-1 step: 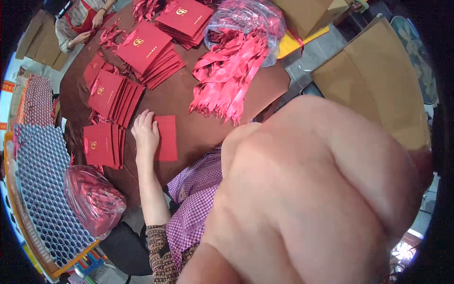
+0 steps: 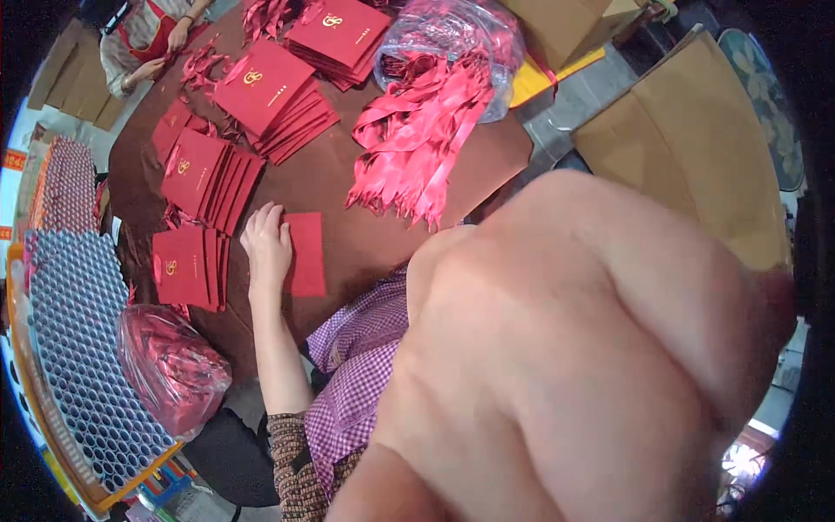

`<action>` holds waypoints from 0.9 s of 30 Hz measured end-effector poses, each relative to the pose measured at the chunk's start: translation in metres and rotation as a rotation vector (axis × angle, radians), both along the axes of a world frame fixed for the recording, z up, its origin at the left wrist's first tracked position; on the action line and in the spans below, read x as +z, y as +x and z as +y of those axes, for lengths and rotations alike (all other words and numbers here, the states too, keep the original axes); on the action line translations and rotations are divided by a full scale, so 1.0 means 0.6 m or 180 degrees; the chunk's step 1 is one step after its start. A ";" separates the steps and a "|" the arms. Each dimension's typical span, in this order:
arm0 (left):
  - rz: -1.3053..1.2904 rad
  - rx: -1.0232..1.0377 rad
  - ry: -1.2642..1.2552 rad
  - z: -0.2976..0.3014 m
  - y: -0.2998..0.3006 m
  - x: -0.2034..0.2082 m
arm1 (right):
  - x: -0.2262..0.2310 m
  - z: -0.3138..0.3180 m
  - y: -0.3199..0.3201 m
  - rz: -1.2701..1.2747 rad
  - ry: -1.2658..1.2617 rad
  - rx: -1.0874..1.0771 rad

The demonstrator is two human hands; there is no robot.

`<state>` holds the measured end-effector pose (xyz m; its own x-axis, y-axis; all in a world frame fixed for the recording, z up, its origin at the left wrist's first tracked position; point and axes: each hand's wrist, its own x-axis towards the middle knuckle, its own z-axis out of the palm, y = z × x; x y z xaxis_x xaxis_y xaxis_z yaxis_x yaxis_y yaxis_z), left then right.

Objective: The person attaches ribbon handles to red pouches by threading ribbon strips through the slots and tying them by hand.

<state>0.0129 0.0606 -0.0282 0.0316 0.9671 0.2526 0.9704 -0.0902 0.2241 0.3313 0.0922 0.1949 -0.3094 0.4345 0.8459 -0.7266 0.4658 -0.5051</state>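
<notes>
One left hand (image 2: 267,239), fingers extended, is touching a red bag (image 2: 305,254) near the desk's (image 2: 491,170) edge; sliding left could knock stacked bags (image 2: 183,270); right hand's (image 2: 539,339) grip I cannot tell.

Two plastic bags (image 2: 170,370), one red rectangle (image 2: 306,257), seemingly five bag stacks (image 2: 196,178).

The bare right hand (image 2: 539,348), blurred close to the lens, hides its own fingertips and part of the purple-and-white checked cloth garment (image 2: 352,391), while the bare left hand (image 2: 268,248) covers some of the left edge of the flat red rectangular piece (image 2: 307,257).
</notes>
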 end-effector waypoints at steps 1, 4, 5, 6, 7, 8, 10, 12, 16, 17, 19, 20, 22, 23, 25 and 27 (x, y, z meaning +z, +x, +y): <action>0.0180 0.0082 -0.0033 -0.009 -0.005 0.002 | -0.009 0.003 -0.006 -0.0001 -0.0010 0.0002; 0.0170 -0.0219 0.0028 0.014 0.009 0.006 | -0.020 0.006 -0.006 -0.0082 0.0016 -0.0226; 0.0152 -0.0196 0.0072 0.008 -0.003 0.004 | -0.036 0.013 -0.028 -0.0050 -0.0001 -0.0132; 0.0117 -0.0119 0.0015 -0.001 -0.010 0.006 | -0.055 0.020 -0.053 -0.0015 -0.0021 -0.0019; 0.0239 -0.0199 0.0105 0.010 0.004 0.011 | -0.055 0.022 -0.068 -0.0023 -0.0007 -0.0037; 0.0152 -0.0118 0.0193 0.009 0.002 0.023 | -0.038 0.011 -0.085 0.0042 0.0043 0.0047; 0.0297 -0.0153 0.0251 0.011 -0.002 0.019 | -0.104 0.041 -0.110 -0.1879 0.0453 -0.1420; 0.0148 -0.0269 0.0255 0.013 -0.019 0.008 | -0.233 0.076 -0.128 -0.2929 0.1213 -0.2064; 0.0082 -0.0064 0.0353 0.002 -0.026 0.031 | -0.362 0.077 -0.118 -0.3923 0.1371 -0.2499; 0.0035 -0.0004 0.0168 -0.004 -0.029 0.041 | -0.363 0.074 -0.117 -0.3967 0.1388 -0.2522; -0.0002 0.0131 -0.0146 -0.009 -0.035 0.060 | -0.361 0.073 -0.116 -0.3990 0.1437 -0.2509; -0.0008 0.0176 -0.0146 -0.012 -0.041 0.070 | -0.357 0.074 -0.115 -0.4028 0.1442 -0.2490; -0.0564 0.0478 -0.0703 -0.021 -0.052 0.084 | -0.351 0.072 -0.119 -0.4058 0.1475 -0.2442; -0.0682 0.0413 -0.0576 -0.029 -0.054 0.090 | -0.348 0.072 -0.119 -0.3860 0.1336 -0.2448; -0.1133 0.0556 -0.0646 -0.042 -0.051 0.102 | -0.340 0.077 -0.118 -0.3374 0.1032 -0.2341; -0.1557 0.0662 -0.0723 -0.053 -0.048 0.104 | -0.323 0.075 -0.123 -0.3163 0.0806 -0.2335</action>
<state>-0.0159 0.0286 0.0341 -0.2331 0.9721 -0.0245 0.7413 0.1939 0.6425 0.2572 0.1373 0.0008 -0.6136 0.6334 0.4715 0.3849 0.7613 -0.5218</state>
